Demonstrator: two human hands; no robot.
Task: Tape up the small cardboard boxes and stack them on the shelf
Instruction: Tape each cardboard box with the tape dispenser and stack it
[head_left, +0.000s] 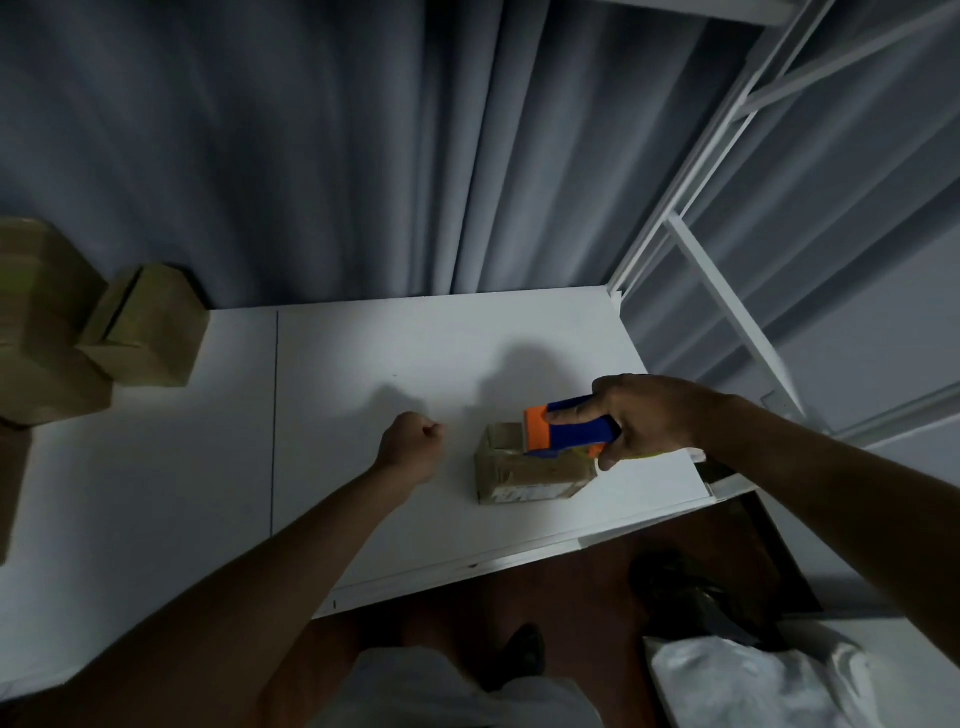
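A small cardboard box sits on the white table near its right front corner. My right hand grips a blue and orange tape dispenser, which rests on the top of the box. My left hand is curled into a fist to the left of the box, a short gap away from it, with nothing seen in it. A white metal shelf frame stands to the right of the table.
Several cardboard boxes are piled at the table's far left. Grey curtains hang behind the table. A dark bag and a white bag lie on the brown floor at lower right.
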